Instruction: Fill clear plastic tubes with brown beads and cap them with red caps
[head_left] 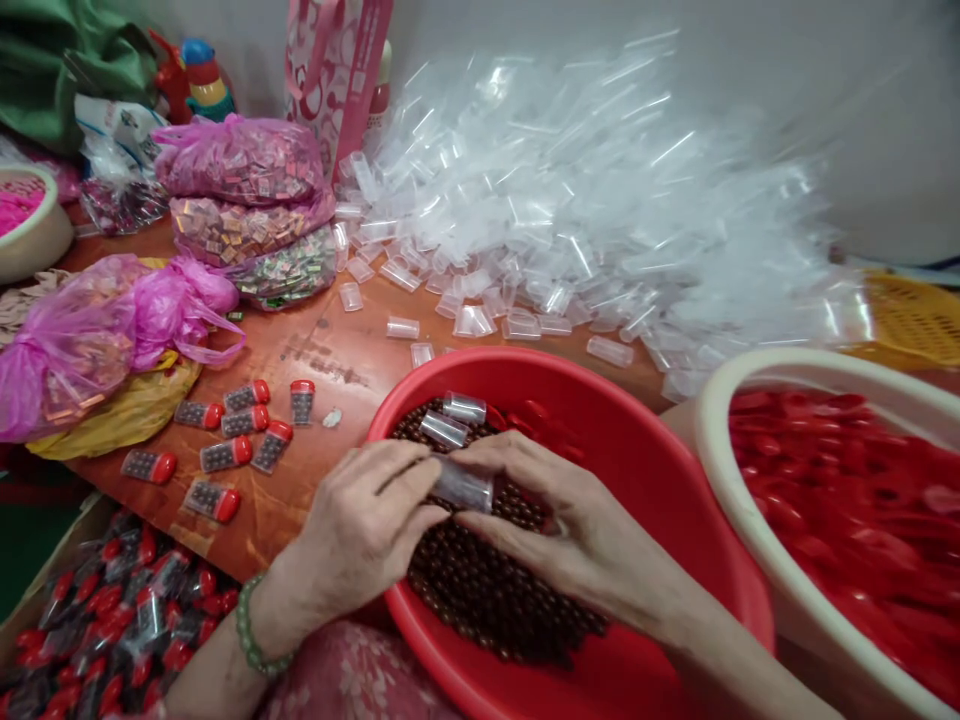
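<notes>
Left hand (pixel 367 515), right hand (pixel 574 515), tube (pixel 465 486) (clear) between, brown beads (pixel 491 595)

Beads (pixel 484 590) and caps (pixel 541 425) lie in a basin (pixel 652 480), a tub (pixel 724 480) of caps right; loose tubes (pixel 555 270) heap far on the table (pixel 277 325), capped tubes (pixel 227 454) lie left, bags (pixel 247 165) far left, more capped tubes in a box (pixel 64 562) near left

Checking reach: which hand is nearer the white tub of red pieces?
Right. The right hand is over the red basin, left of the tub; the left hand is farther left, crossing the basin's rim.
</notes>
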